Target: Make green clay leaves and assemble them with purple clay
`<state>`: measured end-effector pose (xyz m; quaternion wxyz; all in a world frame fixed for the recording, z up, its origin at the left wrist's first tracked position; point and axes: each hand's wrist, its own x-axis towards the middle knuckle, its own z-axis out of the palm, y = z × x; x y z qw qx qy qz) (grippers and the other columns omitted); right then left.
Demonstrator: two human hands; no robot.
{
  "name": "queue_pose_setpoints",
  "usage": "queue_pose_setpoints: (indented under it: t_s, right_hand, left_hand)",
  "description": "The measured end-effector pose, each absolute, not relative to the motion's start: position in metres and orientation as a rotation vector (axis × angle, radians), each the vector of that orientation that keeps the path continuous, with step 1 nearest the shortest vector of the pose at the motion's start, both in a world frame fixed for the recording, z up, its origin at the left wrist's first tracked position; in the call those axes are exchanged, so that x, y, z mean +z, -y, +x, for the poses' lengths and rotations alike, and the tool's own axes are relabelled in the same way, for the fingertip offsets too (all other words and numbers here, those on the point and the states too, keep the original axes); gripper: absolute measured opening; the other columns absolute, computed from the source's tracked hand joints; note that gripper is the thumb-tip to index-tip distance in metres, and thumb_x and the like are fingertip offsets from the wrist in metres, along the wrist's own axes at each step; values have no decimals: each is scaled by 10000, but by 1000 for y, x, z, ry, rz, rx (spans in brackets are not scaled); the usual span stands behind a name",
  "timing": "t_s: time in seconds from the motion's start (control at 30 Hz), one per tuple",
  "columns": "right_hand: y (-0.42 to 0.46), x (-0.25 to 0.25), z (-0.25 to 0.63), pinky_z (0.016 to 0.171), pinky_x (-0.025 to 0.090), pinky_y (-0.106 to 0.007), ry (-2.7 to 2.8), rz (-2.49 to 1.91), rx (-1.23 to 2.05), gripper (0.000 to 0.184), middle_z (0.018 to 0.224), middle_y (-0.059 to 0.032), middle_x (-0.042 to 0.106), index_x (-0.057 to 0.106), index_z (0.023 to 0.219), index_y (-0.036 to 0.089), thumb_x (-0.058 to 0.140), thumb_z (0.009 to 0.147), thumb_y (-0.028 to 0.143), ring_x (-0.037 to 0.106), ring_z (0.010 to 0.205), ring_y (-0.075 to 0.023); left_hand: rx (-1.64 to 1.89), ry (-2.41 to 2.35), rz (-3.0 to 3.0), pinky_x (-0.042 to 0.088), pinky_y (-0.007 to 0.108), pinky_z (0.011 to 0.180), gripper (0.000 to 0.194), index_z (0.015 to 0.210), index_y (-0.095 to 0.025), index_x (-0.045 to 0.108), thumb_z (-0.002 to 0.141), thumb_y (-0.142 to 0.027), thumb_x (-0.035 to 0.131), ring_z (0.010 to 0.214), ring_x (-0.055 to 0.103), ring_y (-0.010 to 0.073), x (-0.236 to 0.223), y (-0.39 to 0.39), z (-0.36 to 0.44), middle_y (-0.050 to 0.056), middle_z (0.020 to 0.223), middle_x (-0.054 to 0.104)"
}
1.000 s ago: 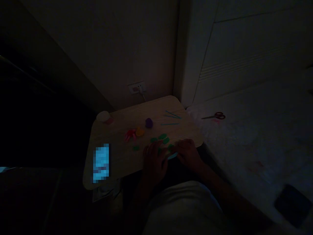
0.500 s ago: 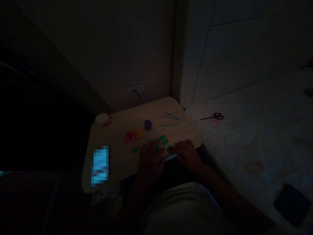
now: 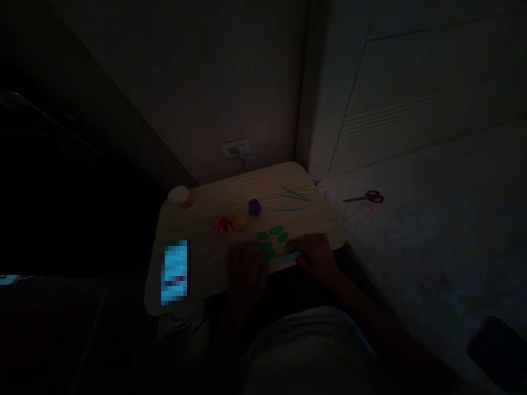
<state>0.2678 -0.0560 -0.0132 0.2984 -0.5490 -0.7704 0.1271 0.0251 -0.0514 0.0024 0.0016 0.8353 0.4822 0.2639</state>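
Note:
The picture is very dark. My right hand [image 3: 316,253] is closed around a light-blue flat tool [image 3: 291,256] at the table's near edge, its fingertips beside a green clay piece [image 3: 288,248]. My left hand [image 3: 247,269] rests low over the table, to the left of a cluster of flattened green clay pieces [image 3: 277,230]. Its fingers point down and are too dark to make out; a sliver of another green piece [image 3: 230,248] shows at their far side. Beyond the hands sit a purple clay lump [image 3: 254,207], a yellow-orange lump [image 3: 239,221] and a red-pink clay shape with finger-like strands [image 3: 224,225].
Thin blue sticks [image 3: 294,194] lie toward the back right of the wooden table [image 3: 197,247]. A lidded tub [image 3: 180,196] stands at back left, a glowing pixelated screen [image 3: 174,272] at front left. Scissors [image 3: 364,197] lie on the pale surface to the right. A wall socket [image 3: 236,148] holds a plug.
My left hand has moved left, off the green pieces, uncovering several of them. My right hand stays nearly in place with the blue tool. The whole view has shifted slightly.

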Motion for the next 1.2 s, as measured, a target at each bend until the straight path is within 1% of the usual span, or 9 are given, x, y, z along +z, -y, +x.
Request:
queue_pose_setpoints:
  t_s: [0.17,0.23,0.43,0.6,0.77,0.87,1.0,1.1,1.2]
  right_hand:
    - [54,-14,263,948,330,-441,2062,-1456,334,368,1122,-88,791,746,1195,241,593,882,124,671,1060,-285]
    - [54,-15,262,947,329,-436,2063,-1451,332,355,1115,-86,789,752,1186,249,596,890,130,668,1052,-280]
    - [52,-15,261,939,325,-431,2082,-1450,333,341,1042,-72,788,766,1165,274,608,894,138,660,1020,-273]
    - [52,-15,262,950,325,-428,2070,-1424,358,360,1081,-71,794,764,1170,269,611,880,122,665,1036,-267]
    - [52,-15,262,936,325,-431,2064,-1418,380,342,1103,-75,797,767,1167,270,607,896,137,671,1045,-268]
    - [52,-15,262,941,322,-431,2067,-1431,390,349,1079,-70,801,771,1160,272,596,894,128,674,1037,-265]
    - [51,-15,261,938,324,-419,2058,-1420,380,336,1080,-62,802,775,1131,260,607,876,120,679,1018,-258]
    - [51,-15,261,931,325,-415,2048,-1414,372,323,1088,-61,802,774,1129,252,611,881,127,681,1025,-259]
    - [51,-14,262,942,320,-422,2044,-1418,383,319,1105,-58,804,774,1139,264,602,901,139,681,1037,-261]
  left_hand:
    - [789,-1476,2621,381,538,1100,317,1277,-219,652,964,-214,596,1276,530,323,0,52,32,117,1363,659]
    - [775,-1495,2612,389,539,1093,332,1293,-207,645,964,-228,606,1281,524,332,0,53,34,131,1374,645]
    - [790,-1486,2607,403,531,1077,220,1156,-221,702,953,-217,619,1257,525,330,3,53,37,127,1347,634]
    - [761,-1460,2571,400,525,1087,205,1122,-236,700,948,-194,600,1262,531,318,4,54,35,107,1347,640]
    - [866,-1522,2513,399,524,1078,262,1206,-212,662,963,-203,565,1236,549,312,4,51,34,120,1308,663]
    - [889,-1553,2497,404,512,1045,217,1128,-220,694,979,-187,541,1186,579,299,7,44,34,105,1241,700]
    - [815,-1532,2531,415,489,999,175,1044,-238,733,955,-179,595,1095,600,284,15,31,35,79,1133,726]
    - [668,-1531,2592,420,483,946,104,970,-231,740,933,-190,651,1035,599,287,21,23,37,69,1058,732]
    - [553,-1505,2624,413,491,946,81,956,-237,747,932,-207,676,1027,598,289,24,19,39,54,1042,741]
